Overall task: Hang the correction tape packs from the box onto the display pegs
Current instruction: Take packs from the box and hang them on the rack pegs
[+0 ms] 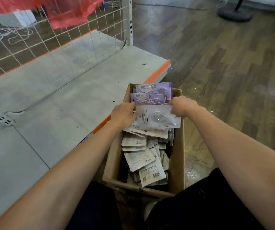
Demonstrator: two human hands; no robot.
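Note:
An open cardboard box (177, 156) stands on the floor between my knees, filled with several correction tape packs. Purple-fronted packs (155, 91) stand at its far end; white-backed packs (141, 159) lie loose nearer me. My left hand (122, 114) grips the left edge of a small stack of packs, white back upward (156, 117). My right hand (182, 106) pinches the stack's upper right corner. The stack is held just above the box's contents. No display pegs are visible.
A low grey shelf (54, 100) with an orange front edge runs along the left of the box. A white wire grid panel (59, 30) rises behind it, with red plastic sheeting (70, 12) draped over. Wood floor lies to the right, a fan base (235, 14) far back.

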